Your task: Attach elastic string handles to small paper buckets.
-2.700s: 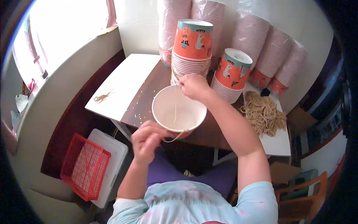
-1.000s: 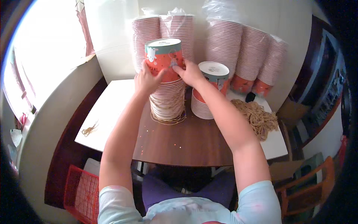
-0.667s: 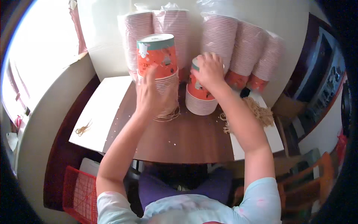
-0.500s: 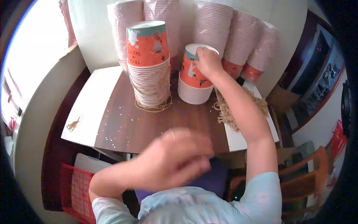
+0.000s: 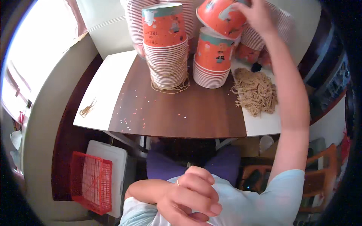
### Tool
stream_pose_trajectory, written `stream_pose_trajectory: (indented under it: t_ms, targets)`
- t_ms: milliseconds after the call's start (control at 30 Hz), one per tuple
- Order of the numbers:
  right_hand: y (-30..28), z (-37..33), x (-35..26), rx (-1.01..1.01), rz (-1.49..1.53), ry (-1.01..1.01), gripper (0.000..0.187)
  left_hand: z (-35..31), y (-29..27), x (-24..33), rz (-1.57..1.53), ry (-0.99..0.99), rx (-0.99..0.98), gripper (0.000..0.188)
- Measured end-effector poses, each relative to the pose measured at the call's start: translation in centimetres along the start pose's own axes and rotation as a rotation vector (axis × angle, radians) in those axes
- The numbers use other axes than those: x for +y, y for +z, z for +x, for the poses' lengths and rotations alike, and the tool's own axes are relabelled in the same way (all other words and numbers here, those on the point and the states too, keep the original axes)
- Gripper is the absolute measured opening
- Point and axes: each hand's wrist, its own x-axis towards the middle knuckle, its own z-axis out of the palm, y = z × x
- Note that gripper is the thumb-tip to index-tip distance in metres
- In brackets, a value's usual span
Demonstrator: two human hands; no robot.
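Note:
My right hand (image 5: 256, 17) grips an orange paper bucket (image 5: 222, 19) by its upper side. That bucket is tilted, lifted just above the shorter stack of upside-down paper buckets (image 5: 215, 56). To the left of it stands a taller stack of the same buckets (image 5: 164, 30), whose white rims have tan strings (image 5: 167, 77) looped around them. My left hand (image 5: 192, 196) is near my chest with its fingers curled in; what it holds, if anything, is hidden.
A heap of tan string (image 5: 258, 92) lies at the table's right, and a small bunch of string (image 5: 87, 108) at its left. Plastic-wrapped bucket stacks (image 5: 252, 39) line the back. Confetti bits dot the brown tabletop (image 5: 173, 116). A red basket (image 5: 90, 184) sits below left.
My right hand has lifted the top bucket off the shorter stack, uncovering another below it. My left hand has drawn back toward my body. The view has shifted.

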Motion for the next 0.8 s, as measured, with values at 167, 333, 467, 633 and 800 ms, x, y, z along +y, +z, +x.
stream_pose_trajectory:
  t_ms: [167, 333, 467, 633, 800]
  targets:
    - [-4.9, -4.8, -4.7, 0.107, 0.970, 0.719, 0.030, -0.3, -0.2, 1.0, 0.083, 0.149, -0.059, 0.034]
    - [-3.6, -22.7, -5.1, -0.130, 1.561, 1.461, 0.021, -0.6, -2.2, 1.5, 0.187, 0.161, -0.236, 0.038]
    - [-0.8, -28.2, -11.6, 0.004, 1.807, 1.911, 0.035, 1.3, -4.0, 2.6, -0.200, -0.184, -0.508, 0.030]
    - [0.8, -29.7, -14.0, -0.054, 1.556, 1.996, 0.041, -1.1, -1.2, 3.7, 0.015, -0.196, -0.130, 0.022]
    - [-1.0, -29.6, -12.3, -0.574, 1.317, 1.820, 0.049, -2.4, -0.9, 0.8, 0.473, 0.199, 0.010, 0.023]
